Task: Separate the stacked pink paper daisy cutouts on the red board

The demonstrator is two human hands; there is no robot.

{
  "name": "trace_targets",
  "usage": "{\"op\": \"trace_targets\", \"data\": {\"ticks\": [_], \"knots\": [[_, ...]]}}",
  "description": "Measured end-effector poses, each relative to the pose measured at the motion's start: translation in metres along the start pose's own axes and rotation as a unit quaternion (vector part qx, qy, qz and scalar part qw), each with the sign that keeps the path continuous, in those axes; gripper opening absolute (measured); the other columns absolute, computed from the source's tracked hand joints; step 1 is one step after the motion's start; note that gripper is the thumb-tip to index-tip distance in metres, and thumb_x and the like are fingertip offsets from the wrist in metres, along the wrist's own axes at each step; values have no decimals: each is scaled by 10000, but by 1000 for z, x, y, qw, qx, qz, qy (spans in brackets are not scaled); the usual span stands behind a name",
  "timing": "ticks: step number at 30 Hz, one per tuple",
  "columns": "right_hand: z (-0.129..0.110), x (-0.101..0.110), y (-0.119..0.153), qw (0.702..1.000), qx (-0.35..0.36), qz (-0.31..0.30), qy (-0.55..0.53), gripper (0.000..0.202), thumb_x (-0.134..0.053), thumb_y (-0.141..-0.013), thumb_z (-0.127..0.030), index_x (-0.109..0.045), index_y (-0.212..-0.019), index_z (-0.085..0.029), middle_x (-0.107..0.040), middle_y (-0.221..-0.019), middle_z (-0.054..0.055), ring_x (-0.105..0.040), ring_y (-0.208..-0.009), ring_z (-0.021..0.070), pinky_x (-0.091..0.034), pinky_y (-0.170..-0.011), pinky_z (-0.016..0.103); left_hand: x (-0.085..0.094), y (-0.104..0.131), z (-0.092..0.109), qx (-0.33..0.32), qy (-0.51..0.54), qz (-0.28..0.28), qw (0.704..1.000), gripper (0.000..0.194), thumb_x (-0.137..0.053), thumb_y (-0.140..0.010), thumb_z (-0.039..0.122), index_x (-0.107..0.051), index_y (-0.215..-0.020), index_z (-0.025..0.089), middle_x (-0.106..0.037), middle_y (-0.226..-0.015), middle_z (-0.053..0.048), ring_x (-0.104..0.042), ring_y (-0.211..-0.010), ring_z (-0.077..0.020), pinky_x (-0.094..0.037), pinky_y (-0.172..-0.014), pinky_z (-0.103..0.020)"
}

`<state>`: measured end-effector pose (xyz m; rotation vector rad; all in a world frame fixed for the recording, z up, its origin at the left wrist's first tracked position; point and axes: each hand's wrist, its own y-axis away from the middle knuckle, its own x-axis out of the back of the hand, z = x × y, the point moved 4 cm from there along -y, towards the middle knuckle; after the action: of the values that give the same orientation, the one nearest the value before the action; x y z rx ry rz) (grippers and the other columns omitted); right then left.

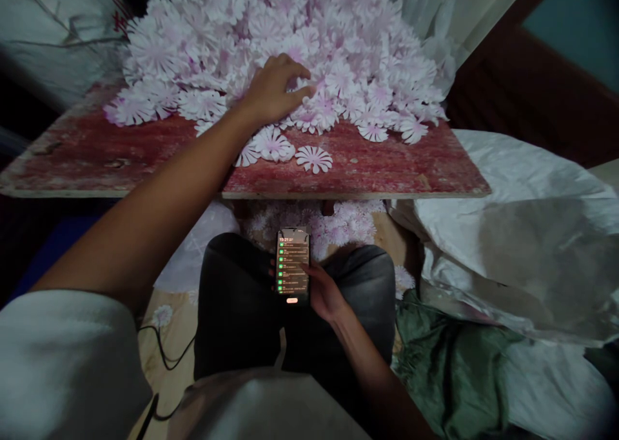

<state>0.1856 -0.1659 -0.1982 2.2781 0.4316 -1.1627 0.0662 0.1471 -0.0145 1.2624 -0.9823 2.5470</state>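
My left hand (279, 90) rests on the front of a large heap of white and pale pink paper-like flowers (213, 46), fingers apart, with nothing visibly gripped. The heap sits on a worn red wooden board (396, 166). Nearer the board's front edge, a single flower (314, 159) lies flat beside a few overlapping ones. Low between my knees, my right hand (323, 288) holds a phone (293, 266) upright, its screen lit with a list and the thumb over the glass. Its other fingers are partly hidden behind the phone.
More flowers (355, 224) lie on the floor under the board. White sheeting (522, 233) spreads at the right, above a green cloth (449, 362). A black cable (167, 359) curls on the floor at the left. A pale sack (58, 33) stands at the upper left.
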Motion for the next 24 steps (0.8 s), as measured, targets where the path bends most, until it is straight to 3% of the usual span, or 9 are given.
{"op": "trace_targets", "data": {"ticks": [8,14,19,24], "knots": [[1,0,0,1000,2,-9,-8,410,-553,-858,-270,-520,-1260,-196,-668,-1179,101,-635,-1095,270,-486,-954,489,1,0,0,6,-5,-3,1000,375,-488,-767,623,-644,-1068,462,-610,-1058,23,-481,-1057,-287,-378,-961,-488],[0,1,0,1000,12,-5,1,536,-567,-703,-87,-545,-1227,-198,-677,-1174,76,-631,-1104,267,-476,-977,479,1,0,1,13,-11,-13,1000,402,-474,-765,631,-646,-1081,451,-602,-1085,15,-487,-1091,-293,-367,-964,-493],[2,1,-1,1000,-3,1,-16,425,-558,-809,-188,-543,-1233,-183,-677,-1169,97,-635,-1099,273,-484,-962,496,1,0,0,7,0,-2,1000,362,-483,-764,622,-646,-1049,467,-604,-1048,16,-487,-1082,-295,-364,-975,-503],[3,1,-2,1000,4,-3,-11,477,-602,-760,-122,-551,-1230,-180,-682,-1162,90,-646,-1081,265,-486,-970,467,1,1,2,11,-11,-16,1000,444,-467,-772,611,-653,-1102,380,-597,-1090,-24,-484,-1089,-291,-366,-992,-476]]}}
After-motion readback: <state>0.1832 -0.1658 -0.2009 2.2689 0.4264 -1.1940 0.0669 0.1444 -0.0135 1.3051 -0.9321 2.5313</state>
